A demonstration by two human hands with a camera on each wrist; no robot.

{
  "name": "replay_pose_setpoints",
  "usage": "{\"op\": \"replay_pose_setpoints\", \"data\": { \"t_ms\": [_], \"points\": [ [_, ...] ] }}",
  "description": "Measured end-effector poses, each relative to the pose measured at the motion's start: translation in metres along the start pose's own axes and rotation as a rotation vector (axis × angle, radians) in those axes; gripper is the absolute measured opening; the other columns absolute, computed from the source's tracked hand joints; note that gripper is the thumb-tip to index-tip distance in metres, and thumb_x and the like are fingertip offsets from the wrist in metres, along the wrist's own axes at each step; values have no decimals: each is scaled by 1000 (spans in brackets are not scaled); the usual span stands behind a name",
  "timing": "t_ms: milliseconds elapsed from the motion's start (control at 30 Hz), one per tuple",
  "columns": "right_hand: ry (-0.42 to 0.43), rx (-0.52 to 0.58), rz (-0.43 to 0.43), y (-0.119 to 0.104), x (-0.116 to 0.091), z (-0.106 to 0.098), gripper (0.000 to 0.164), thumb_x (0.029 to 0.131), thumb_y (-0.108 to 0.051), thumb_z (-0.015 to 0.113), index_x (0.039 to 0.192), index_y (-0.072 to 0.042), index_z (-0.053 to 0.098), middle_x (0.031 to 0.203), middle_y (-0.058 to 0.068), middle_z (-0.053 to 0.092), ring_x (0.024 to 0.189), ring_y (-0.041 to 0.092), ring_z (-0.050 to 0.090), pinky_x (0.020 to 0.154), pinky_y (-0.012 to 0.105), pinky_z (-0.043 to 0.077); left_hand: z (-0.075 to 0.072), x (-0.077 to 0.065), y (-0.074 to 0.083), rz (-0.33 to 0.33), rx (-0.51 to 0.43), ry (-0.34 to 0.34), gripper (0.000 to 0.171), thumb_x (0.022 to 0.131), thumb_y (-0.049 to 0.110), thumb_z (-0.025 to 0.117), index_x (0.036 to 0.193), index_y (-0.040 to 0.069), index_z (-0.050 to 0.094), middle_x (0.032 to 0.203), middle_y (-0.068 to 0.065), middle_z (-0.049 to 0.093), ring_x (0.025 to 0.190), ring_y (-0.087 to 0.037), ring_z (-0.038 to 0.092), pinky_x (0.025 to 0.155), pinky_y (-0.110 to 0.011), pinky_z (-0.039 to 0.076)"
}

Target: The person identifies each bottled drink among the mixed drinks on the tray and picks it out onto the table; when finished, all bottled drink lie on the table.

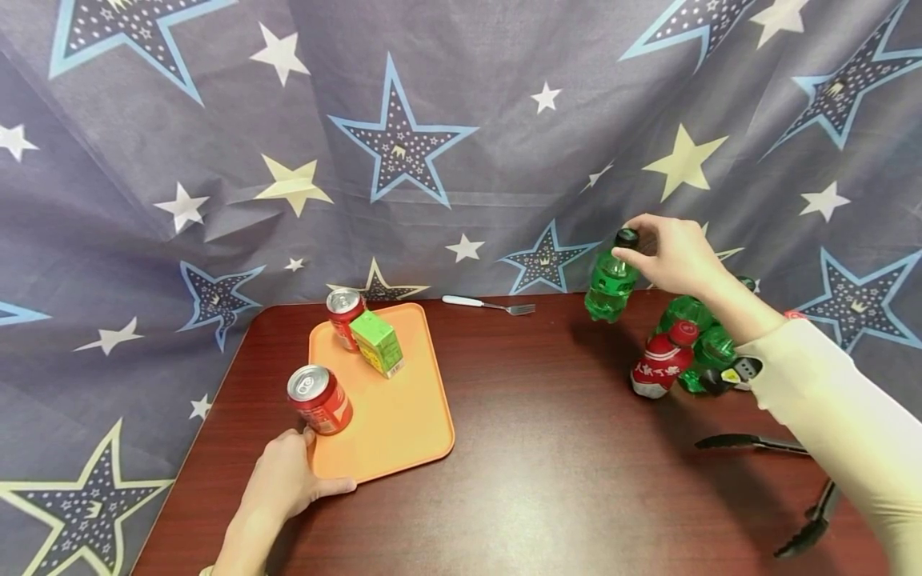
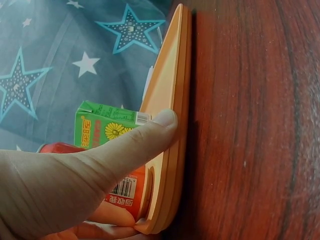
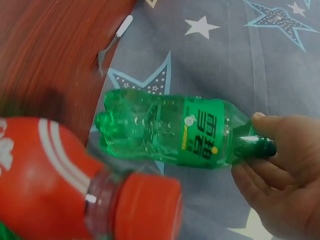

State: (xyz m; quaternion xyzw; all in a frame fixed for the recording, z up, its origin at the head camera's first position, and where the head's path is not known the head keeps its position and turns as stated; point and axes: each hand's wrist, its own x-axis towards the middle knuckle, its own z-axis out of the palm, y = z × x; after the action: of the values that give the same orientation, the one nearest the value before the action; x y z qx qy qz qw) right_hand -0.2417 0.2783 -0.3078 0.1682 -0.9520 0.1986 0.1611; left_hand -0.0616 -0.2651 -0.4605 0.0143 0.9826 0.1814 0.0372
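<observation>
My right hand (image 1: 673, 252) pinches a green soda bottle (image 1: 611, 288) by its neck, just below the dark cap. The bottle hangs slightly tilted over the back of the table, its shadow below; the right wrist view shows its green label. My left hand (image 1: 284, 476) grips the near left corner of an orange tray (image 1: 425, 432), thumb (image 2: 162, 122) along the near rim and fingers by the left side. On the tray stand a red can (image 1: 320, 400) close to those fingers, another red can (image 1: 344, 308) at the back, and a green carton (image 1: 378, 340) against it.
Under my right forearm stand a red-labelled bottle (image 1: 659, 364) and several green bottles (image 1: 680, 316), partly hidden. Black tongs (image 1: 752, 442) lie at the right, partly behind the sleeve. A white-handled fork (image 1: 490, 304) lies along the back edge, before a star-patterned curtain (image 1: 468, 208).
</observation>
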Motion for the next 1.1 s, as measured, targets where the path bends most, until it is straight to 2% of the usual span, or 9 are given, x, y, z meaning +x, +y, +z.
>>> {"op": "replay_pose_setpoints", "data": {
  "t_ms": [467, 800, 933, 1100],
  "points": [
    [-58, -66, -17, 19, -11, -3, 30, 92, -25, 83, 106, 0, 75, 91, 17, 79, 81, 31, 75, 77, 49, 56, 1, 0, 0, 11, 14, 2, 96, 58, 58, 101, 121, -8, 68, 95, -20, 71, 86, -38, 71, 82, -58, 59],
    [-125, -100, -2, 33, -15, -4, 31, 91, -25, 83, 106, 0, 74, 94, 17, 78, 84, 31, 74, 85, 57, 56, -1, 0, 2, 8, 28, 15, 97, 58, 58, 101, 122, -8, 68, 97, -22, 71, 89, -41, 72, 84, -60, 60],
    [-161, -123, 10, 37, -17, -3, 30, 91, -26, 84, 105, -1, 74, 93, 15, 78, 81, 28, 73, 84, 56, 56, -1, -1, 2, 13, 29, 17, 97, 58, 58, 101, 122, -8, 68, 95, -22, 70, 88, -41, 72, 83, -60, 59],
    [-194, -142, -13, 40, -20, -2, 31, 91, -26, 85, 105, -1, 73, 88, 11, 76, 75, 22, 67, 80, 53, 54, -1, -2, 1, 6, 35, 15, 99, 59, 58, 101, 123, -9, 67, 96, -22, 69, 90, -42, 72, 84, -60, 59]
  ]
}}
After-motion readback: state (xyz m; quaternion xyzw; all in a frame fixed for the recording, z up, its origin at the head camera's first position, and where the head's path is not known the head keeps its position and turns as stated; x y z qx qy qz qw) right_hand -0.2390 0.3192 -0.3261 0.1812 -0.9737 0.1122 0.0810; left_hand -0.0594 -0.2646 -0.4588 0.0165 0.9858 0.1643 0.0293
